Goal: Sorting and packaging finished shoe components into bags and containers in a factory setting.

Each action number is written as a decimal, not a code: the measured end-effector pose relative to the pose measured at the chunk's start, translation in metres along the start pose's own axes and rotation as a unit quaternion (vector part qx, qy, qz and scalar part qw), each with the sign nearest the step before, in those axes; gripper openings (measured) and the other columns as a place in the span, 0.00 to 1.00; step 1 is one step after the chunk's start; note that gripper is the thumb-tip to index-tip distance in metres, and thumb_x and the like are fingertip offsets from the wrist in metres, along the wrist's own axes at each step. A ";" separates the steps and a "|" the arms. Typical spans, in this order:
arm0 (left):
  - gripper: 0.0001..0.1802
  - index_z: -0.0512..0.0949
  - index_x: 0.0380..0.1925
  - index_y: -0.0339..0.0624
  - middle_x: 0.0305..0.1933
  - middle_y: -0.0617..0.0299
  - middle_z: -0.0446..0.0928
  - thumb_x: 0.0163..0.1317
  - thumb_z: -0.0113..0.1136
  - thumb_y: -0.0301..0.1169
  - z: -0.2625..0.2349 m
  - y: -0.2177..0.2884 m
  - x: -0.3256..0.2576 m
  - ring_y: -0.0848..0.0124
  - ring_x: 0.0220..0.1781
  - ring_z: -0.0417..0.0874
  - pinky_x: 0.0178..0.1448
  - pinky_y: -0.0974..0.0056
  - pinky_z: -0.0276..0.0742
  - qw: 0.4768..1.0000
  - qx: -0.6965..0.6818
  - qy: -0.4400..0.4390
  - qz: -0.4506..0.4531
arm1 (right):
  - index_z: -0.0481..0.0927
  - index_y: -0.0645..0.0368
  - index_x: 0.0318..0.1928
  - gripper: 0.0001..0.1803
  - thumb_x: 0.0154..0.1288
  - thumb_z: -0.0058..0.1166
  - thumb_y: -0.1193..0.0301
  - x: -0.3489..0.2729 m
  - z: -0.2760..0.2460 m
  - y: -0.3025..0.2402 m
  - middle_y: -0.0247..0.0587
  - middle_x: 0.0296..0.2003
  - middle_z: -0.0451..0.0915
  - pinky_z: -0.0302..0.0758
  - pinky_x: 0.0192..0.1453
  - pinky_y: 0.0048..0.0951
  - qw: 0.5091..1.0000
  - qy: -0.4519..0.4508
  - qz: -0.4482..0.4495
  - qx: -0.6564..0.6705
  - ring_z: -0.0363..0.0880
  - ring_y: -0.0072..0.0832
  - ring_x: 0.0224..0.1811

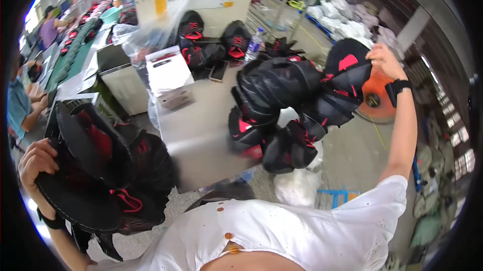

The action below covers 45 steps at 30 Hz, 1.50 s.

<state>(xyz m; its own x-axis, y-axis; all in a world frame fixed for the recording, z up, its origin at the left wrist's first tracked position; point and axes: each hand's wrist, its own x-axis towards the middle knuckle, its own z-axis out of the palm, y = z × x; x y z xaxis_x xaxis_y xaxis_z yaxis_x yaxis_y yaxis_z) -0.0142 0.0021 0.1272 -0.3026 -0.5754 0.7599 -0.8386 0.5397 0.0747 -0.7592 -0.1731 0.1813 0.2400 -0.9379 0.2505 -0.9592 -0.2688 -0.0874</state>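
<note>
My left hand (37, 165) is closed on the edge of a black shoe upper (80, 195) at the lower left. More black uppers with red lining (143, 155) bunch against it. At the right, my raised right hand (385, 62) pinches the edge of another black shoe upper (347, 62) with a red patch. Below and left of that hand, several black and red uppers (279, 85) lie heaped over the right side of a grey metal tabletop (193, 140). Some of the heap hangs past the table's edge. Where the bundles touch their support is partly hidden.
On the table's far side stand more shoe uppers (236, 39), a phone (219, 71), a water bottle (254, 44) and a white box (168, 72). An orange fan (377, 97) is beyond my right hand. Co-workers (22, 102) sit along a green conveyor (70, 65) at the left.
</note>
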 end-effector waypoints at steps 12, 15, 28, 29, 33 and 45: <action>0.16 0.67 0.11 0.43 0.18 0.62 0.71 0.57 0.52 0.29 0.063 0.082 0.137 0.68 0.25 0.73 0.42 0.64 0.71 0.989 -0.123 -0.075 0.017 | 0.75 0.62 0.28 0.08 0.41 0.57 0.78 0.110 0.183 0.103 0.41 0.32 0.75 0.68 0.45 0.36 0.992 -0.020 -0.101 -0.071 0.71 0.41 0.39; 0.18 0.67 0.11 0.43 0.18 0.62 0.71 0.58 0.54 0.35 0.089 0.071 0.170 0.67 0.26 0.74 0.42 0.62 0.71 0.962 -0.257 -0.080 0.053 | 0.75 0.61 0.30 0.09 0.44 0.56 0.78 0.108 0.204 0.110 0.42 0.37 0.76 0.67 0.50 0.36 0.989 -0.082 -0.126 -0.001 0.71 0.41 0.45; 0.24 0.64 0.57 0.44 0.55 0.63 0.68 0.58 0.48 0.25 0.270 -0.060 -0.003 0.73 0.53 0.70 0.48 0.65 0.73 0.678 -0.368 -0.402 -0.493 | 0.60 0.51 0.61 0.38 0.48 0.60 0.60 0.024 0.275 -0.128 0.51 0.60 0.60 0.65 0.58 0.43 0.936 -0.199 -0.278 0.081 0.60 0.47 0.60; 0.23 0.64 0.57 0.45 0.53 0.64 0.69 0.59 0.48 0.29 0.268 -0.065 -0.021 0.73 0.50 0.71 0.45 0.65 0.74 0.649 -0.375 -0.466 -0.469 | 0.55 0.47 0.64 0.42 0.49 0.59 0.55 0.017 0.285 -0.152 0.51 0.63 0.54 0.66 0.56 0.49 0.936 -0.220 -0.263 0.084 0.56 0.53 0.62; 0.29 0.63 0.47 0.39 0.59 0.53 0.56 0.54 0.58 0.47 0.309 -0.044 -0.096 0.69 0.38 0.74 0.38 0.68 0.74 0.727 -0.288 -0.497 -0.378 | 0.53 0.46 0.64 0.46 0.47 0.60 0.49 0.013 0.371 -0.207 0.57 0.65 0.42 0.57 0.63 0.49 0.954 -0.191 -0.185 0.136 0.47 0.63 0.63; 0.19 0.70 0.39 0.35 0.43 0.57 0.75 0.50 0.61 0.32 0.265 0.006 -0.155 0.69 0.37 0.79 0.41 0.65 0.74 0.788 -0.308 -0.345 -0.406 | 0.79 0.51 0.43 0.22 0.49 0.58 0.52 -0.044 0.340 -0.174 0.44 0.39 0.78 0.73 0.43 0.31 0.865 -0.372 -0.132 0.310 0.78 0.34 0.38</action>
<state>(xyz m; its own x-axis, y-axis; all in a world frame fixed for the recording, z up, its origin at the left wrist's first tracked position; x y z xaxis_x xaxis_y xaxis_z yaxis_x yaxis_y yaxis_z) -0.0926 -0.0681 -0.1606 -0.1324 -0.9671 -0.2172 -0.5672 -0.1058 0.8168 -0.5522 -0.1595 -0.1426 0.6898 -0.6450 -0.3289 -0.6471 -0.3457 -0.6795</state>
